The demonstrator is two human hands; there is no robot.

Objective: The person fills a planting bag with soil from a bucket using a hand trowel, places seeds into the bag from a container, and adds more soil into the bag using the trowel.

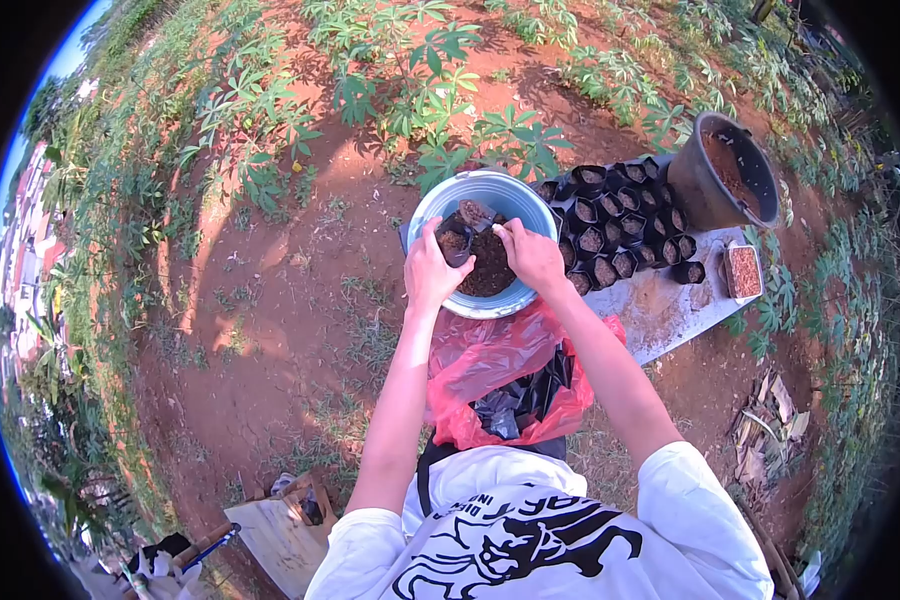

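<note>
The left hand is curled around a small black bag with brown soil in its mouth, the bag lying against the fingers and thumb, over the left part of a light-blue basin. To the bag's right, above the dark soil in the basin, the right hand has its fingertips drawn together (whether they pinch anything is too small to tell). Filled black bags stand right of that hand on a tabletop.

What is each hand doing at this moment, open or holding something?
Left hand: closed around a small black bag of soil.
Right hand: fingers curled closed over the blue basin; whether they grip something cannot be told.
</note>
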